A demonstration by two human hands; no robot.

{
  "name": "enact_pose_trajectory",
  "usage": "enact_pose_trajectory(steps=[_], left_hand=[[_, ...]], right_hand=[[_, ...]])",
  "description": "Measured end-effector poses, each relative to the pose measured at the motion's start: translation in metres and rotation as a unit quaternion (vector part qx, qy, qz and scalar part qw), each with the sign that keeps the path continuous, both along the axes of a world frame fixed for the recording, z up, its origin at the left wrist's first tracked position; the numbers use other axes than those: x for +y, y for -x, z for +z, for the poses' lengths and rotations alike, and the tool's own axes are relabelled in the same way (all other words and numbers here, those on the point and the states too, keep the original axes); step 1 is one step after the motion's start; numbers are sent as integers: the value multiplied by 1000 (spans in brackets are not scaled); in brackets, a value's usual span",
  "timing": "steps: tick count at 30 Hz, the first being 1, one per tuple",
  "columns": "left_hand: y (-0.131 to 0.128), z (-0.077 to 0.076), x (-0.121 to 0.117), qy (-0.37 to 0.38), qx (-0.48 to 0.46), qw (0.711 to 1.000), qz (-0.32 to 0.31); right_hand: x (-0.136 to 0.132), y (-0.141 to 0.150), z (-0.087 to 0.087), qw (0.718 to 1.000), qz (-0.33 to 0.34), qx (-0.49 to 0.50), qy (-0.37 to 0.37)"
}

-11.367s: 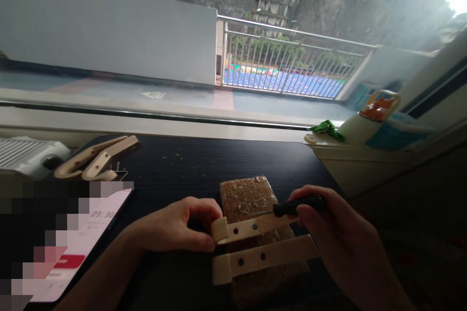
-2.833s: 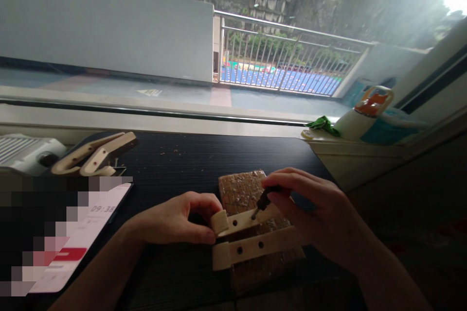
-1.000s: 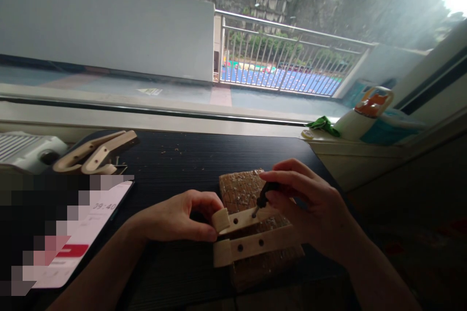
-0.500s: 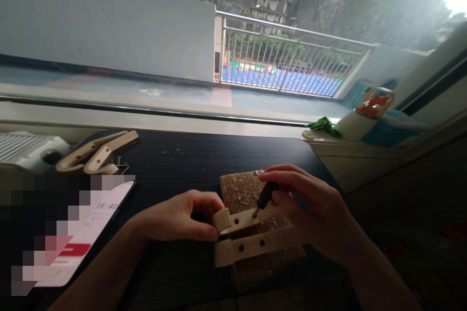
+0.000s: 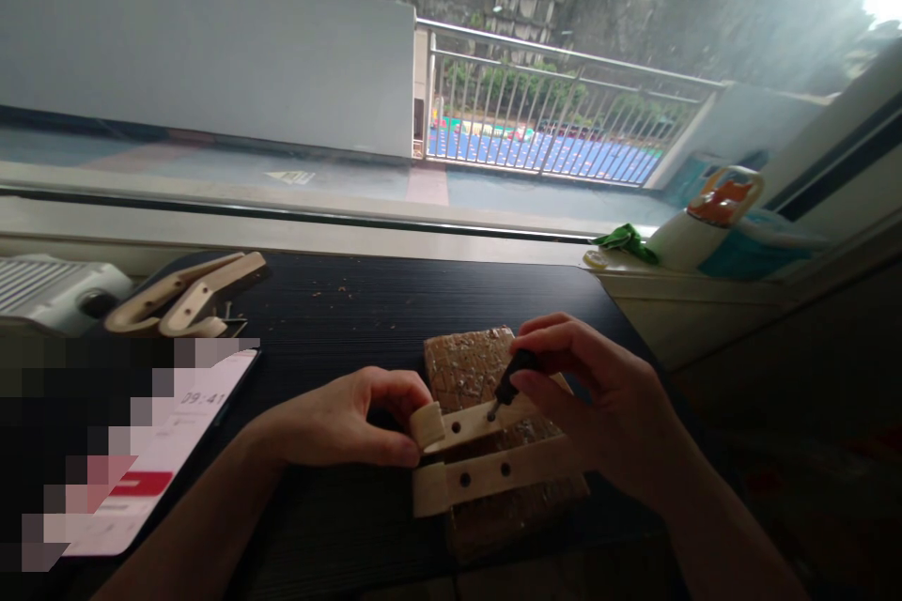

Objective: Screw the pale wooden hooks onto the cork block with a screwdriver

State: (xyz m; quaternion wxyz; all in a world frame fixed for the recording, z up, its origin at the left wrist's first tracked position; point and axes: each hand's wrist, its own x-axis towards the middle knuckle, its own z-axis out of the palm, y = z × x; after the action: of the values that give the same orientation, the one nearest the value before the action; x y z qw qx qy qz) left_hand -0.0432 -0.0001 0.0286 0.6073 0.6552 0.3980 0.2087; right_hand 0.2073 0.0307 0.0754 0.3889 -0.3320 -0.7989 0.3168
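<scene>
Across the block (image 5: 461,362) lie two hooks (image 5: 486,477); left of it, seemingly a tablet (image 5: 165,441); behind-left, another hook pair (image 5: 187,305); behind-right, a jug (image 5: 680,246) on the sill (image 5: 641,278).

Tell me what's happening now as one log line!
left hand: holds hook end | right hand: holds screwdriver, tip at hook's hole | hook: across block | second hook: alongside, also across block

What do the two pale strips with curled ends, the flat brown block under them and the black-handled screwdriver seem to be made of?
The pale, curl-ended strips look like smooth wood, light with faint grain. The flat brown block may be cardboard in clear film, given its wrinkled glints. The black-handled screwdriver seems plastic or rubber, with a grey metal shank.
</scene>
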Motion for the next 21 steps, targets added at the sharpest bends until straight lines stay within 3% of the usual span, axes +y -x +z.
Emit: enact_pose_trajectory(steps=[4, 10, 21], left_hand=[[-1, 0, 1, 0, 2, 1000, 1], [0, 2, 0, -3, 10, 1000, 1], [0, 0, 0, -6, 10, 1000, 0]], right_hand=[[-1, 0, 3, 999, -6, -33, 19], [0, -2, 8, 997, 75, -26, -19], [4, -3, 3, 997, 70, -7, -7]])
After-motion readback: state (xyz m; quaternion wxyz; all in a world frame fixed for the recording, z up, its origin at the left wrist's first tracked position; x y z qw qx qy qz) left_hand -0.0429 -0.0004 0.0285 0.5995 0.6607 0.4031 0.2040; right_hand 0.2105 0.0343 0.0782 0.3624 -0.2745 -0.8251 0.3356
